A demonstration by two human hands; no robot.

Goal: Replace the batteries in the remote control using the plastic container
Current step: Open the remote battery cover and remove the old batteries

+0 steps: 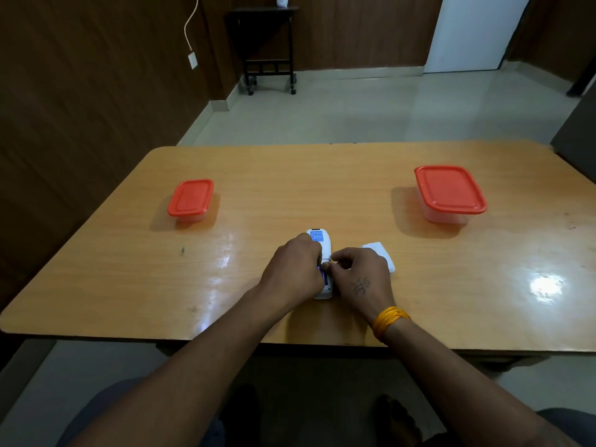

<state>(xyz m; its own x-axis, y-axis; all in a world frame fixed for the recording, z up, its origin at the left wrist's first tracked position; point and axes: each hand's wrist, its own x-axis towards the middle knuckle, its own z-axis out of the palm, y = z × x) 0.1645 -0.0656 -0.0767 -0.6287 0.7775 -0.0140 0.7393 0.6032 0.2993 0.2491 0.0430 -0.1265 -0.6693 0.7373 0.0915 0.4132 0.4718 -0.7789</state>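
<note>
A white remote control [320, 237] lies face down near the table's front middle, a blue label on its far end. My left hand [295, 269] grips its left side. My right hand [358, 274] pinches at the open battery compartment, where a blue battery [325, 279] shows between my fingers. A white battery cover [383, 253] rests just right of my right hand. Two clear plastic containers with red lids stand farther back: a small one [191, 199] on the left and a larger one [450, 192] on the right, both closed.
The orange wooden table [290, 188] reaches to both sides, with a glare spot at the right. Beyond it are a tiled floor, a dark wheeled side table [269, 50] at the wall and a white door [474, 30].
</note>
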